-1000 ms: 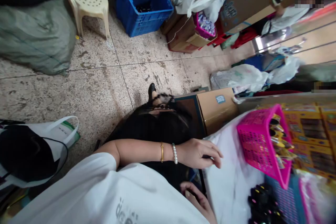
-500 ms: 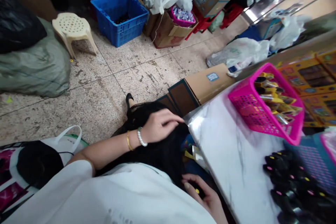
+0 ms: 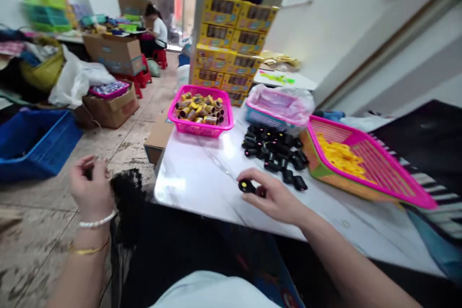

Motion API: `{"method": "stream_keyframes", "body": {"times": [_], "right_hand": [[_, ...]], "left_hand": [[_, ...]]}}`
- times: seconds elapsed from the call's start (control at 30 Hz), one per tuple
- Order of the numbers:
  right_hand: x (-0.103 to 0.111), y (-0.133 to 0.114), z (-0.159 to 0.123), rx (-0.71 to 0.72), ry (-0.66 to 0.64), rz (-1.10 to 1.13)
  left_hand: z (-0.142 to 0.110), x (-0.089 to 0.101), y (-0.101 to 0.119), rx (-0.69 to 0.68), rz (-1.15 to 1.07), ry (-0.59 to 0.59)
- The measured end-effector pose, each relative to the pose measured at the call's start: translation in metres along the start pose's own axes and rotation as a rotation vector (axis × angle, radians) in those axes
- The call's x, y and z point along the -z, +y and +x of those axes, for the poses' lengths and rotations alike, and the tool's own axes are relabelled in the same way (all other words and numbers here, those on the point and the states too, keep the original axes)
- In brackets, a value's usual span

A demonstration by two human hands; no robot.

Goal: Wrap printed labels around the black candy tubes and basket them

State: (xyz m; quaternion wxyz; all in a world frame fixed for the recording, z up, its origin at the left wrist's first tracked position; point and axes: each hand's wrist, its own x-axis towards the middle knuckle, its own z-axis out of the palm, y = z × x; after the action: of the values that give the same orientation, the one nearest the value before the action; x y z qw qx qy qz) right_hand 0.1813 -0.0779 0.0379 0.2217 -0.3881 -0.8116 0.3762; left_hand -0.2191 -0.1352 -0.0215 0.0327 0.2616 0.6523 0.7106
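My right hand (image 3: 276,198) is closed around a small black plastic piece (image 3: 247,186) with a yellow dot on its round end, just above the front of the white marbled table (image 3: 202,173). To the left, off the table edge, my left hand (image 3: 90,183) is raised over the floor with its fingers curled towards the thumb. Blur hides whatever may be between those fingers. A loose pile of similar black pieces (image 3: 272,147), some with pink or yellow dots, lies beyond my right hand. Behind the bare stretch of tabletop sits a pink basket (image 3: 204,130) of yellow-and-dark short cylinders.
At right, a pink-rimmed basket (image 3: 393,183) holds yellow parts. A plastic-lined basket (image 3: 267,118) stands behind the black pile, near stacked yellow boxes (image 3: 231,48). On the floor are a blue crate (image 3: 39,149) and cartons (image 3: 111,110). A person (image 3: 157,31) sits far back.
My view has swung right and up to the table. My right hand has come up from my lap over the tabletop with the black piece. My left hand is now raised, fingers curled.
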Motion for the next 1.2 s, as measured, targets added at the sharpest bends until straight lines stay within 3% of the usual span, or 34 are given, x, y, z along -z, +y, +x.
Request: {"method": "stream_keyframes", "body": {"times": [0.03,0.1,0.17,0.2,0.27,0.33,0.47,0.57,0.67,0.77,0.9,0.97,1.07,1.13,1.2], "right_hand": [[0.009,0.011,0.006,0.068,0.077,-0.113],[0.021,0.035,0.018,0.132,0.194,-0.232],[0.023,0.056,0.026,0.124,0.277,-0.256],[0.023,0.065,0.029,0.109,0.295,-0.256],[0.02,0.081,0.032,0.052,0.297,-0.278],[0.016,0.092,0.03,-0.039,0.286,-0.342],[0.01,0.102,0.021,-0.138,0.344,-0.456],[0.008,0.099,0.016,-0.1,0.488,-0.446],[0.006,0.096,0.014,-0.035,0.575,-0.461],[0.002,0.096,0.017,0.017,0.523,-0.532],[0.005,0.095,0.017,0.075,0.501,-0.562],[0.019,0.092,0.015,0.141,0.55,-0.6],[0.06,0.091,0.022,0.218,0.65,-0.71],[0.096,0.098,0.04,0.179,0.68,-0.78],[0.131,0.112,0.068,0.027,0.63,-0.845]], "left_hand": [[-0.004,-0.009,0.022,0.052,-0.192,-0.028],[-0.028,-0.034,0.059,0.26,-0.408,-0.384],[-0.063,-0.064,0.08,0.464,-0.308,-0.765],[-0.079,-0.081,0.083,0.495,-0.201,-0.945],[-0.105,-0.112,0.08,0.416,-0.041,-1.225],[-0.119,-0.139,0.07,0.247,0.04,-1.368],[-0.127,-0.175,0.056,-0.147,0.198,-1.44],[-0.131,-0.186,0.052,-0.31,0.275,-1.512],[-0.139,-0.187,0.048,-0.375,0.27,-1.512],[-0.147,-0.184,0.041,-0.391,0.255,-1.467],[-0.156,-0.188,0.03,-0.313,0.274,-1.436],[-0.157,-0.189,0.026,-0.285,0.274,-1.436],[-0.152,-0.189,0.022,-0.244,0.25,-1.472],[-0.146,-0.189,0.022,-0.22,0.202,-1.471],[-0.138,-0.191,0.025,-0.21,0.155,-1.413]]}}
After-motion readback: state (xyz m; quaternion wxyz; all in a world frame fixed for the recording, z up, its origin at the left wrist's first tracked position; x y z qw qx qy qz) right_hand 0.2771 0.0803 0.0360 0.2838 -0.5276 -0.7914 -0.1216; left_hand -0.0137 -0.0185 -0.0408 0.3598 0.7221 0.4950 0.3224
